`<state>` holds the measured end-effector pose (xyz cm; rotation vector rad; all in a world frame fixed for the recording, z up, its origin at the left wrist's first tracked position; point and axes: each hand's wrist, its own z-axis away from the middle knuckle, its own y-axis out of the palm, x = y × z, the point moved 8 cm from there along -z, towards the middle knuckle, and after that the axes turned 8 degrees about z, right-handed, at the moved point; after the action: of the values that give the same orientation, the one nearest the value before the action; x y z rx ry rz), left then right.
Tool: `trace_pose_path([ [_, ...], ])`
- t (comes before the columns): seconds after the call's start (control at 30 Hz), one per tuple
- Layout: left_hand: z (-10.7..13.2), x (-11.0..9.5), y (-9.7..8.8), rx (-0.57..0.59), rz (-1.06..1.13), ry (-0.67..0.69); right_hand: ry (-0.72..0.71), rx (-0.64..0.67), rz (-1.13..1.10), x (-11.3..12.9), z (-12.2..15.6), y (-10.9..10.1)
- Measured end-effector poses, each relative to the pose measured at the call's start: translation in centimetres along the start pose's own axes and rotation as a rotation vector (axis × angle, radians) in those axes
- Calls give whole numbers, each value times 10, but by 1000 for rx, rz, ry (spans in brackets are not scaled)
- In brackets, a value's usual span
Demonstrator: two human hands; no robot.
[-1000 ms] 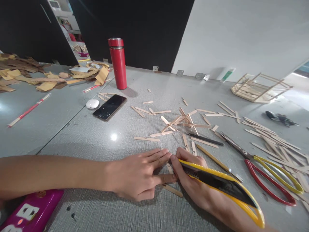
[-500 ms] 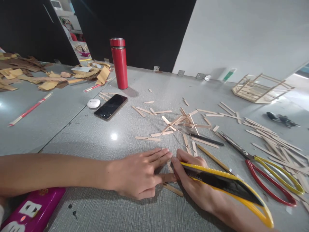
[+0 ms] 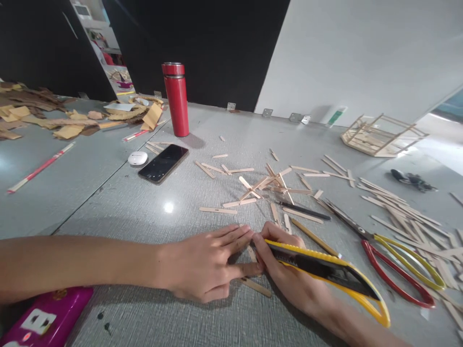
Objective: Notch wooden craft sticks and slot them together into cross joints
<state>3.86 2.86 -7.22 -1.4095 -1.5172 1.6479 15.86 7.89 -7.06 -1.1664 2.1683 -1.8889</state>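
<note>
My right hand (image 3: 285,270) is wrapped around a yellow and black utility knife (image 3: 325,269), its handle slanting back to the right over my wrist. The knife's tip is hidden by my fingers. My left hand (image 3: 210,262) lies with its fingers stretched out, pressing down on wooden craft sticks at the tabletop. One craft stick (image 3: 256,287) pokes out below my left index finger and thumb; another short piece (image 3: 251,254) shows between the fingers. The fingertips of both hands nearly meet.
Loose craft sticks (image 3: 401,202) lie scattered at the right. Red and yellow scissors (image 3: 369,236), a black pen-like tool (image 3: 304,210), a phone (image 3: 163,164), a white earbud case (image 3: 138,158), a red flask (image 3: 176,101), a stick frame (image 3: 383,137) and a purple case (image 3: 54,318) are around.
The view has shifted slightly. The knife's rear end has moved a little to the left and up in view, while my left hand stays pressed on the sticks.
</note>
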Motion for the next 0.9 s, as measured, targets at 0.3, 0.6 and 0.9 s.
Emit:
trace_pose_path([
  [0.3, 3, 3, -15, -189, 42, 39, -271, 111, 291, 2, -1, -20],
  [0.6, 3, 58, -66, -507, 100, -281, -217, 22, 365, -6, -33, -39],
  [0.9, -13, 109, -95, -666, 211, -401, -121, -161, 110, -7, -85, -53],
])
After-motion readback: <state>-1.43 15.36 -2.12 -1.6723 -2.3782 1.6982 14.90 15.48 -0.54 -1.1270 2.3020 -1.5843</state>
